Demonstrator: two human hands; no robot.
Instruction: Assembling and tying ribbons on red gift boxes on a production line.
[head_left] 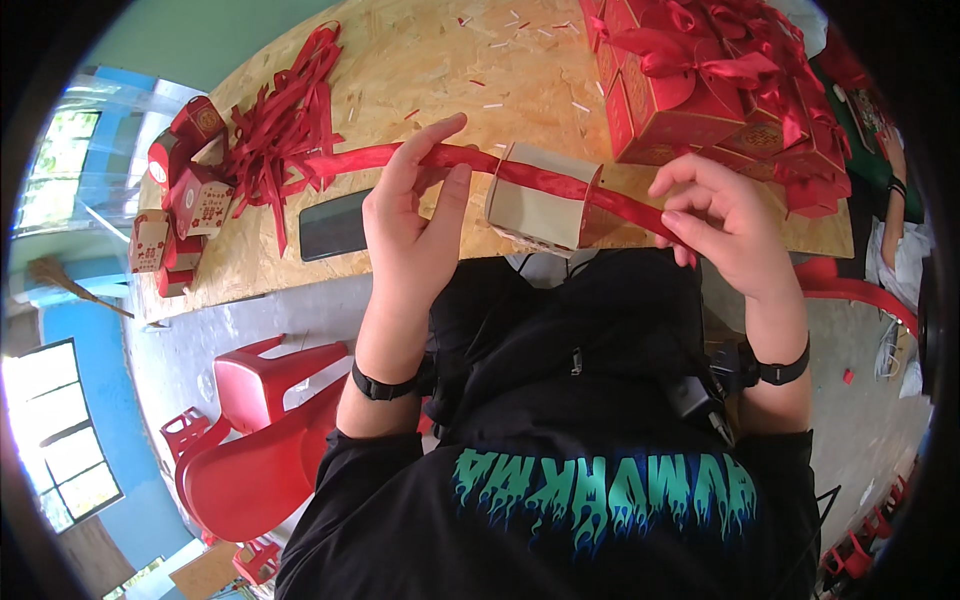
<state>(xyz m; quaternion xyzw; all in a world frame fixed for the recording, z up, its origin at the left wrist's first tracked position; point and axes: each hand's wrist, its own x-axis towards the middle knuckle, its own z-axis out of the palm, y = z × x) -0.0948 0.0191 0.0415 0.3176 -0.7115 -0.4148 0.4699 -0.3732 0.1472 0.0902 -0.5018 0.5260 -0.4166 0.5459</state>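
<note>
A red satin ribbon (545, 179) runs across the upper face of a small card box (530, 212), whose pale side faces up at the table's near edge. To the right of the box, my right hand (725, 220) pinches the ribbon between thumb and fingers. My left hand (415, 205) is at the box's left, thumb and forefinger spread apart with the ribbon passing between them. Its other fingers are mostly hidden. Leftward, the ribbon reaches toward a heap of loose red ribbons (290, 125).
Red gift boxes with bows (680, 100) are stacked at the table's far right. Several smaller red and white boxes (200, 200) stand at the left edge. A dark phone (335, 226) lies beside my left hand. Red plastic chairs (260, 460) stand lower left; another person's arm (893, 210) shows far right.
</note>
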